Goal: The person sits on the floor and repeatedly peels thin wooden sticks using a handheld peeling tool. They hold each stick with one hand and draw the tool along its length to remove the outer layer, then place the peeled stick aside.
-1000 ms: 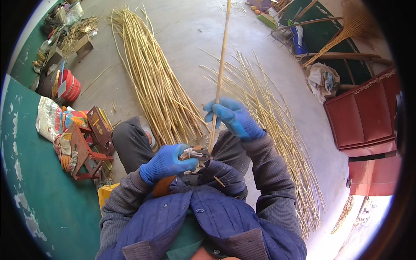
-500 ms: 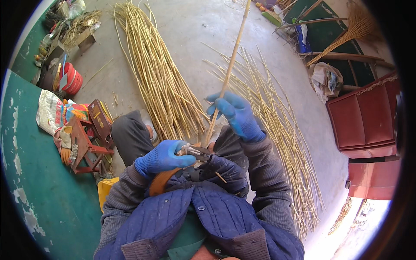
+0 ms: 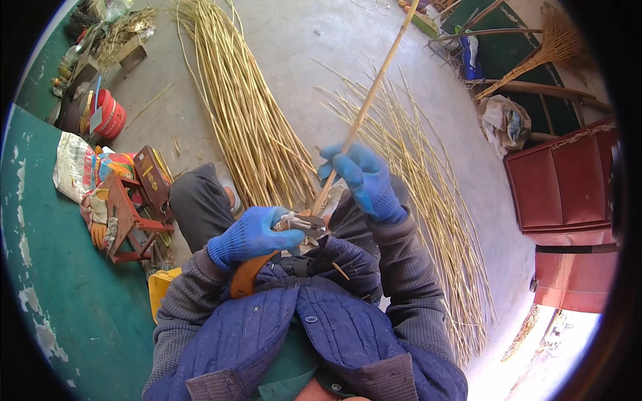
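My left hand (image 3: 246, 236), in a blue knitted glove, is closed around a small metal tool (image 3: 306, 225) with pale wrapping at its grip. The tool's exact kind is unclear. A long tan stalk (image 3: 376, 85) slants up and away to the right, its lower end meeting the tool's metal part above my lap. Higher up, my gloved right hand (image 3: 369, 182) grips this stalk between thumb and fingers. Beyond my knees lies a thick bundle of stalks (image 3: 244, 113) on the floor. Thinner stalks (image 3: 428, 194) spread loosely to the right.
At my left are a red wooden stool (image 3: 127, 224), a red round container (image 3: 108, 115) and a yellow object (image 3: 162, 289). Dark red panels (image 3: 562, 180) stand on the right. A twig broom (image 3: 552, 47) and a pale sack (image 3: 503, 125) lie farther back.
The stalk leans a little more to the right at its top, and the tool's metal end has turned slightly. Both hands keep their grips.
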{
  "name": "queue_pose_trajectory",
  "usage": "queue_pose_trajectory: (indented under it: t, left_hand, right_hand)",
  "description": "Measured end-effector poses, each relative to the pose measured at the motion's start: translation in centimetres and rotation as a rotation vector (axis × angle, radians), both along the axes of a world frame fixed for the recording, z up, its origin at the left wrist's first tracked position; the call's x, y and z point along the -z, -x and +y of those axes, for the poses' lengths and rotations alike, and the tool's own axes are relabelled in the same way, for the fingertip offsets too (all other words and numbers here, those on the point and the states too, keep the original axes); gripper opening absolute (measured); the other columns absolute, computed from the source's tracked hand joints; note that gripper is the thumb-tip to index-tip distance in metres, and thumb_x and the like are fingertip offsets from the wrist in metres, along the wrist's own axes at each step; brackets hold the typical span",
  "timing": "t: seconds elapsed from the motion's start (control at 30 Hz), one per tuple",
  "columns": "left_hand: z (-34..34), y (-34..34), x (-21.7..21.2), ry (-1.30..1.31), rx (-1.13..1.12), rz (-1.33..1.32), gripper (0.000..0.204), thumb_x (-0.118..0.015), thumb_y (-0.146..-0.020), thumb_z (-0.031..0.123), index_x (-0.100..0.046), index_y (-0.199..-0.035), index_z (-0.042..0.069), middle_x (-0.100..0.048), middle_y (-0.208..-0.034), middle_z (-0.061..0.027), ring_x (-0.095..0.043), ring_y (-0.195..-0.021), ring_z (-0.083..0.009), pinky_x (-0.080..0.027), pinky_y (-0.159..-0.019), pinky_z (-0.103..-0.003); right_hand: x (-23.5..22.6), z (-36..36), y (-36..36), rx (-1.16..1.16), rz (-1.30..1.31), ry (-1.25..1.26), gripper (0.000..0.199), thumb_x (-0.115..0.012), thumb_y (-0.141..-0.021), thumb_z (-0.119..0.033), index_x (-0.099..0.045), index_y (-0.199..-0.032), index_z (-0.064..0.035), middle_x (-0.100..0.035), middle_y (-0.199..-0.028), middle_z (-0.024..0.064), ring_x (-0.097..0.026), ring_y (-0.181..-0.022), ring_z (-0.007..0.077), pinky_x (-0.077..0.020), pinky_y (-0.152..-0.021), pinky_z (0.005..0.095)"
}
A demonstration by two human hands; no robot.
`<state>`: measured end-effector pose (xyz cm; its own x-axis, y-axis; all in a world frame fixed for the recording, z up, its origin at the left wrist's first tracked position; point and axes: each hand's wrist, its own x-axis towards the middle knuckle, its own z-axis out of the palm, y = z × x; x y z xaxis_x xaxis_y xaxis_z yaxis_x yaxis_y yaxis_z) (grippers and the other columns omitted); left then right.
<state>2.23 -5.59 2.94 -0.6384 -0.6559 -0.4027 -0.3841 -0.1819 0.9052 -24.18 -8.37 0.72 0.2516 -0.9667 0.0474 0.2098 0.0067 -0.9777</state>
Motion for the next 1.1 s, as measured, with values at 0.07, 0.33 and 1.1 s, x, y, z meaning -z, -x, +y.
queue_pose_trajectory:
  t: [0.07,0.33,1.1]
  left_hand:
    - [-0.1,-0.1,-0.1,0.011,0.017,-0.056,0.040,-0.075,-0.090,0.029,-0.069,-0.114,-0.003,-0.072,-0.091,-0.0072,-0.065,-0.084,-0.0099,-0.053,-0.077,-0.028]
    - [0.0,-0.5,-0.3,0.148,0.093,0.025,0.032,-0.077,-0.088,0.023,-0.070,-0.110,0.000,-0.072,-0.087,-0.0063,-0.065,-0.081,-0.0086,-0.053,-0.074,-0.028]
    - [1.0,-1.1,0.8,0.005,0.020,0.127,0.030,-0.081,-0.085,0.021,-0.071,-0.104,0.000,-0.069,-0.082,-0.0033,-0.060,-0.075,-0.0072,-0.050,-0.069,-0.027]
  right_hand:
    - [0.0,0.2,0.0,0.001,0.031,-0.008,0.035,-0.060,-0.104,-0.023,-0.062,-0.125,0.0046,-0.072,-0.100,0.0102,-0.068,-0.092,0.0146,-0.0547,-0.086,0.0287]
    - [-1.4,0.9,-0.4,0.021,-0.047,-0.030,0.032,-0.057,-0.104,-0.018,-0.062,-0.125,0.0055,-0.071,-0.096,0.0110,-0.068,-0.088,0.0170,-0.0544,-0.084,0.0311]
    - [-1.6,2.6,-0.5,0.101,-0.087,0.011,0.030,-0.053,-0.103,-0.012,-0.061,-0.126,0.0063,-0.070,-0.106,0.0122,-0.067,-0.098,0.0174,-0.0541,-0.090,0.0322]
